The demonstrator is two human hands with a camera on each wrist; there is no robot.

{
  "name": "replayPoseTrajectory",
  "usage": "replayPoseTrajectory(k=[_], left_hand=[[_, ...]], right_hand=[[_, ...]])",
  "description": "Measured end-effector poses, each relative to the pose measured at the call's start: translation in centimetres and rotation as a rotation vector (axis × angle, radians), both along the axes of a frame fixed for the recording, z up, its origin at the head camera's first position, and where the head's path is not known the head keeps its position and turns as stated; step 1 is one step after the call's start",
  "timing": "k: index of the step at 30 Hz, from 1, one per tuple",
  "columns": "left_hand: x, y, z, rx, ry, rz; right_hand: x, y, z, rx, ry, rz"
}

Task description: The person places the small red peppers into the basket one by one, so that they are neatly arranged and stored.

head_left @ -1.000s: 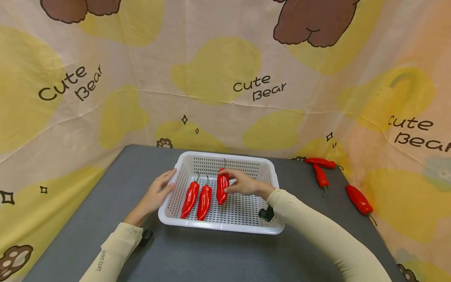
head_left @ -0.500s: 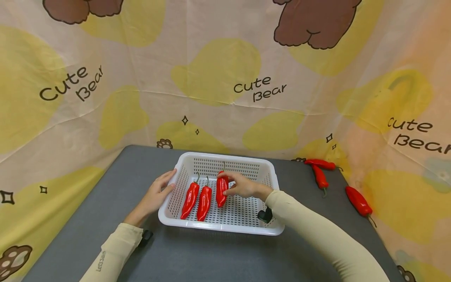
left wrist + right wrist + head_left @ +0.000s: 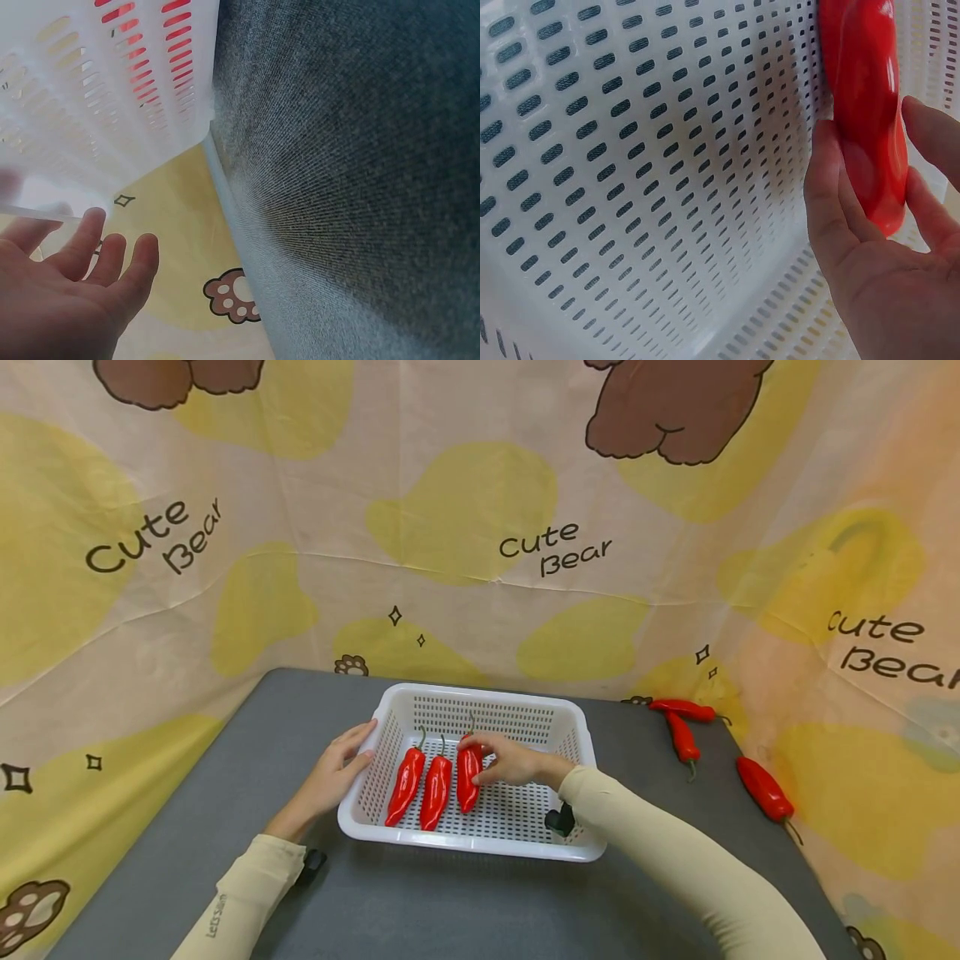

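My right hand (image 3: 513,762) holds a glossy red chili pepper (image 3: 874,97) between thumb and fingers, inside a white perforated plastic basket (image 3: 472,842). Its stem points toward the basket's far wall. Left of it, two more red peppers lie side by side on the basket floor: the left pepper (image 3: 406,785) and the middle pepper (image 3: 436,793). My left hand (image 3: 333,770) rests at the basket's left rim with relaxed fingers (image 3: 112,255), its fingertips touching the edge. Red shows through the wall slots in the left wrist view.
On the grey tabletop (image 3: 420,910), to the right, lie three more red peppers: one at the back (image 3: 684,709), one just in front of it (image 3: 682,737), and a thicker pepper (image 3: 765,787) near the right edge. A printed cloth (image 3: 480,510) hangs close behind the table.
My right hand has moved slightly left and nearer to me with the pepper, bringing it closer to the other two. The left hand and basket have stayed put.
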State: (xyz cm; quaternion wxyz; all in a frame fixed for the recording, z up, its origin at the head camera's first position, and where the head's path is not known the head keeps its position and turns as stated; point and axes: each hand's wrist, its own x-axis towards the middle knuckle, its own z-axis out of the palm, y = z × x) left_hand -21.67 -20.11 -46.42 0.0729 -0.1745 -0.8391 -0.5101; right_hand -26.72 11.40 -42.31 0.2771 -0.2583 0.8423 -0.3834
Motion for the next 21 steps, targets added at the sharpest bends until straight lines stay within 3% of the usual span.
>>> replayPoseTrajectory(k=[21], left_hand=[[-0.02, 0.1, 0.02, -0.004, -0.03, 0.009]], right_hand=[[0.13, 0.03, -0.63, 0.169, -0.099, 0.025]])
